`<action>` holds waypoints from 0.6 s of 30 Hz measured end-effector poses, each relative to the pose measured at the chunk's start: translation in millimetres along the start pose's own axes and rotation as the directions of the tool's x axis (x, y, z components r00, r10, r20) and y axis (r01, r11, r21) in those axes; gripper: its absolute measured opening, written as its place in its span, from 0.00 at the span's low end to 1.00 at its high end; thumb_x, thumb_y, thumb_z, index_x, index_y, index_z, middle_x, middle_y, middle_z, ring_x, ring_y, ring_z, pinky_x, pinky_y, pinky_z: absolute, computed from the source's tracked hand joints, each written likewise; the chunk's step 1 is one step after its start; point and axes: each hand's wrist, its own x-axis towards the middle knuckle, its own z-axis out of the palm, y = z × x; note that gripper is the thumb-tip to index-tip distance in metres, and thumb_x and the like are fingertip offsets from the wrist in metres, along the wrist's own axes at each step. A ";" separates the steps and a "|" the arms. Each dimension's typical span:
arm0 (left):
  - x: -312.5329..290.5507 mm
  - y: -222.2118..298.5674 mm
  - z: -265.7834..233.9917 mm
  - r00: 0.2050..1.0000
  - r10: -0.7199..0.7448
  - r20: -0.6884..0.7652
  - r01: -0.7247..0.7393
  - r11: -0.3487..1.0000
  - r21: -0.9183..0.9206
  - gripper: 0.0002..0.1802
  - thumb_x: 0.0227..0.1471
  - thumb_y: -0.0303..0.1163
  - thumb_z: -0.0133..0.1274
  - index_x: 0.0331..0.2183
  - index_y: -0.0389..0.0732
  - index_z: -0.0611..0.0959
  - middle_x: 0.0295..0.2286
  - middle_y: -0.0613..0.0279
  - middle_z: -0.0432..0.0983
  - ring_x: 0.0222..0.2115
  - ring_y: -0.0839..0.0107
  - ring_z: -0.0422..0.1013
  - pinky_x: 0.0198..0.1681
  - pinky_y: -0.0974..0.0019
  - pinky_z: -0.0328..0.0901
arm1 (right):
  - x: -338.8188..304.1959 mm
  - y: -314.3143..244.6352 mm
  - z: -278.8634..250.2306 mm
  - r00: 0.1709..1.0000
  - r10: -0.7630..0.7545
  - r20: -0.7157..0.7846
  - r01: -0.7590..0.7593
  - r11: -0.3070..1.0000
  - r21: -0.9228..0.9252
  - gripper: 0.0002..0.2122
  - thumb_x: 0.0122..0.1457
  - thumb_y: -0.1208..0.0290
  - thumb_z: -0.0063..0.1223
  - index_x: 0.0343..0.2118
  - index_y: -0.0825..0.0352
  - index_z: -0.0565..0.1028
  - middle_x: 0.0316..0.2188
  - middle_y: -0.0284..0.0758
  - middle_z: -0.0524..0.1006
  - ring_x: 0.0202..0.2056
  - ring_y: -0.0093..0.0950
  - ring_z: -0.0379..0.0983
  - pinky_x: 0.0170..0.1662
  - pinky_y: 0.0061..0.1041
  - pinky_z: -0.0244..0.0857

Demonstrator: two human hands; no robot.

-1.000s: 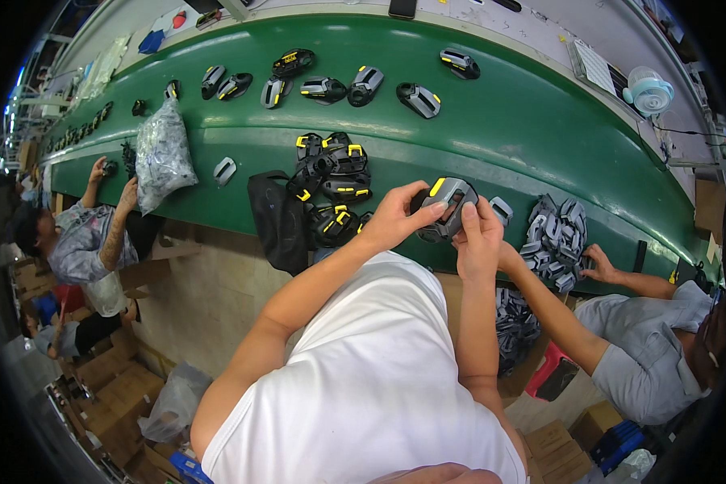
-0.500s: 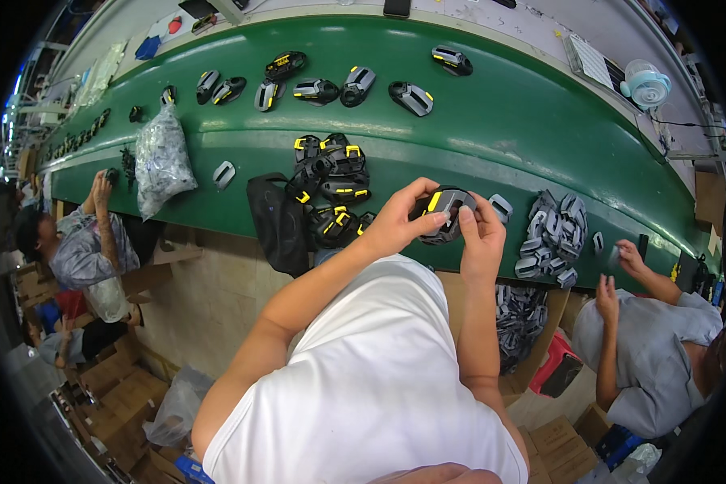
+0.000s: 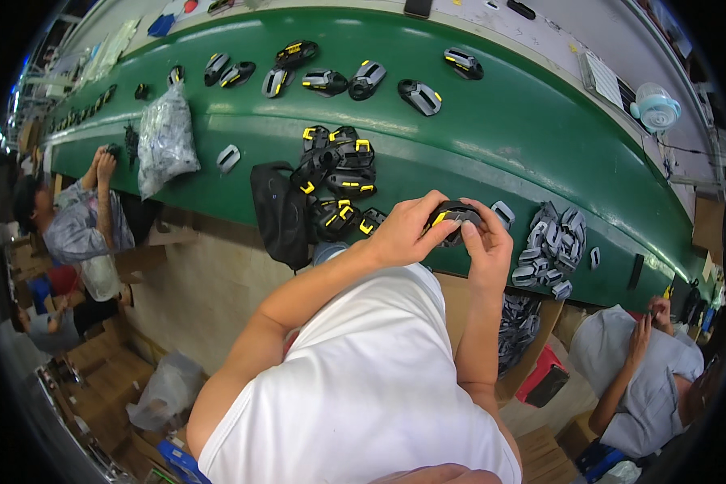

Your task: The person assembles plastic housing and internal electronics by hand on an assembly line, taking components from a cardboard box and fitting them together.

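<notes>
A person's left hand [image 3: 403,231] and right hand [image 3: 489,244] are both clamped on a black-and-yellow plastic housing [image 3: 457,213], thumbs on its near side and fingers around its ends. The housing is held up over the near edge of the green worktop [image 3: 500,121].

Below that edge, just right of the forearms, an open cardboard carton [image 3: 550,327] holds a heap of grey parts. Left of the hands, a limp black fabric pouch [image 3: 281,214] hangs over the edge; its contents are hidden. Beside it, black housings with yellow clips [image 3: 339,169] lie jumbled together. To the right is a loose pile of grey slotted shells [image 3: 552,246], their oblong frames rounded at the ends. Farther left, a bulging, wrinkled clear plastic bag [image 3: 167,141] is packed with pale greyish pieces.

The worktop is smooth and glossy, with a lengthwise seam. Beyond the seam, rounded grey-and-black housings [image 3: 367,79] lie spaced in an uneven row. One co-worker [image 3: 81,218] sits at the left, another [image 3: 649,371] at the right. On the far pale ledge, toward the right, stands a pale-blue fan [image 3: 656,106].
</notes>
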 end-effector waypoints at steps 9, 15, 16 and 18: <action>-10.4 -18.7 3.2 0.982 -0.188 0.009 0.173 0.886 -0.429 0.17 0.51 0.32 0.51 0.41 0.34 0.68 0.33 0.63 0.67 0.35 0.79 0.63 0.38 0.74 0.61 | 0.3 8.6 18.8 0.999 -0.015 -0.045 0.017 0.999 0.033 0.20 0.52 0.81 0.51 0.49 0.75 0.64 0.43 0.40 0.70 0.43 0.25 0.68 0.49 0.23 0.59; -13.4 3.3 2.7 0.986 -0.161 -0.046 0.140 0.945 -0.295 0.15 0.51 0.33 0.50 0.37 0.34 0.69 0.27 0.63 0.69 0.27 0.82 0.63 0.29 0.75 0.60 | -7.1 -3.8 26.3 0.995 -0.098 -0.005 0.097 0.993 -0.074 0.21 0.55 0.77 0.46 0.53 0.75 0.61 0.44 0.38 0.69 0.42 0.22 0.66 0.48 0.21 0.58; -12.1 8.1 -1.0 0.987 -0.158 -0.041 0.145 0.963 -0.229 0.14 0.52 0.33 0.49 0.37 0.34 0.69 0.24 0.63 0.69 0.24 0.83 0.63 0.26 0.75 0.60 | -5.7 -5.9 27.6 0.995 -0.095 -0.005 0.094 0.994 -0.057 0.22 0.56 0.75 0.46 0.54 0.74 0.60 0.42 0.38 0.70 0.40 0.21 0.67 0.47 0.20 0.59; -6.6 10.4 -9.8 0.982 -0.113 -0.154 0.088 0.983 -0.161 0.12 0.51 0.32 0.49 0.34 0.34 0.71 0.18 0.61 0.70 0.17 0.79 0.64 0.21 0.73 0.59 | -2.3 -0.1 21.5 0.999 -0.045 0.019 0.044 0.998 0.039 0.23 0.59 0.71 0.44 0.56 0.73 0.58 0.42 0.36 0.71 0.39 0.19 0.66 0.46 0.18 0.59</action>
